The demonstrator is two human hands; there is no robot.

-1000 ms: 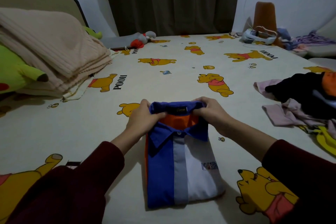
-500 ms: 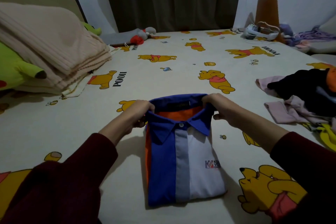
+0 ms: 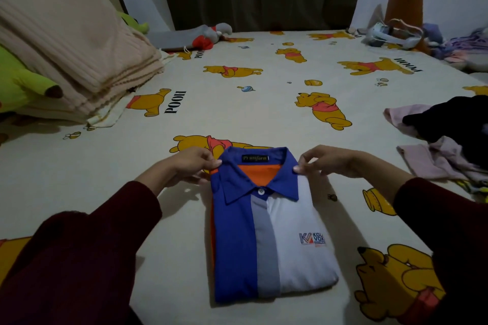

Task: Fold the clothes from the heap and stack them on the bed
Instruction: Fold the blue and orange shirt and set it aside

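Observation:
A folded collared shirt, blue, grey and white with orange inside, lies flat on the bed in front of me, collar away from me. My left hand pinches the left collar edge with its fingertips. My right hand pinches the right collar edge at its outer corner. The heap of unfolded clothes, black, pink and yellow, lies at the right edge of the bed.
A folded beige blanket over a green plush toy fills the left side. A grey and red soft toy lies at the far edge by dark curtains. A white headset and more fabric sit far right.
Both hands slid outward from the collar's middle to its left and right edges. The collar now lies flatter and its inner label shows.

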